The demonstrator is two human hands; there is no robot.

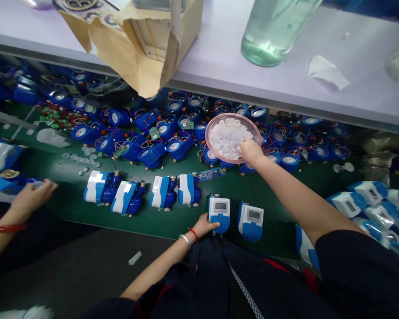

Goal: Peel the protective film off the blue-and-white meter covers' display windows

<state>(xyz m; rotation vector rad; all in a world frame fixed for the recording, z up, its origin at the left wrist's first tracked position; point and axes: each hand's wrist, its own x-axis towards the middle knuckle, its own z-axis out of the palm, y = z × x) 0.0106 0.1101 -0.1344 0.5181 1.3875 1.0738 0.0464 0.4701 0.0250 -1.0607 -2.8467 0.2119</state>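
With its fingers around the lower side of a blue and white water meter (219, 212), my left hand (203, 226) grips it near the table's front edge. My right hand (251, 151) reaches over the near rim of a pink basin (211, 153) full of small translucent white caps (228, 133). Its fingers are bent in among the caps, and whatever they pinch is hidden. A second water meter (251, 221) lies just right of the held one. Several more meters (159, 192) lie on their sides to the left.
Many blue meter bodies (176, 146) with wires crowd the back of the green table (186, 226). Above them runs a shelf (216, 75) with an open carton (182, 40) and a glass bottle (269, 40). Meters (369, 204) pile up at right. A co-worker's hand (33, 197) works at left.
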